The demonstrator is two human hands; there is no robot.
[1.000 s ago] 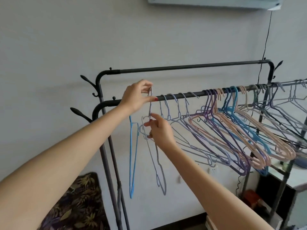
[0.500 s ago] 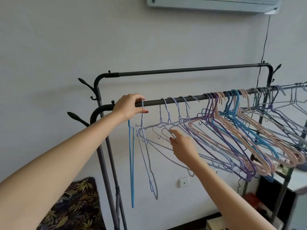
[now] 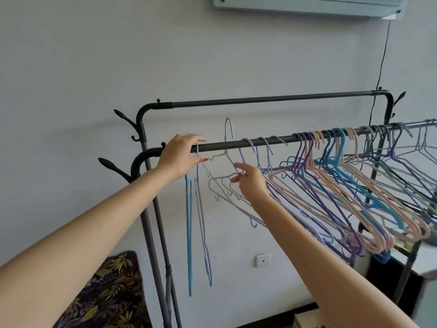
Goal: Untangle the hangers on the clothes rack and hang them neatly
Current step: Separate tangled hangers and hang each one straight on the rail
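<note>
A black clothes rack has a front rail (image 3: 290, 139) and a higher back rail (image 3: 260, 99). A blue hanger (image 3: 189, 233) and a lavender hanger (image 3: 203, 221) hang edge-on at the rail's left end. My left hand (image 3: 181, 156) curls over the rail there, fingers above and thumb below, round the lavender hanger's hook. My right hand (image 3: 250, 184) pinches the shoulder of a pale grey wire hanger (image 3: 228, 129), whose hook stands free above the rail. To the right, several purple, pink and blue hangers (image 3: 354, 197) hang crossed and tangled.
Coat hooks (image 3: 123, 119) stick out from the rack's left post. An air conditioner (image 3: 307, 5) with a cable (image 3: 380, 67) is on the wall above. Below are a wall socket (image 3: 263, 260), a leaf-patterned cloth (image 3: 113, 292) and dark furniture (image 3: 390, 280) at the lower right.
My right hand took hold of a grey wire hanger and lifted it, so its hook rose off the rail. My left hand stayed at the rail's left end.
</note>
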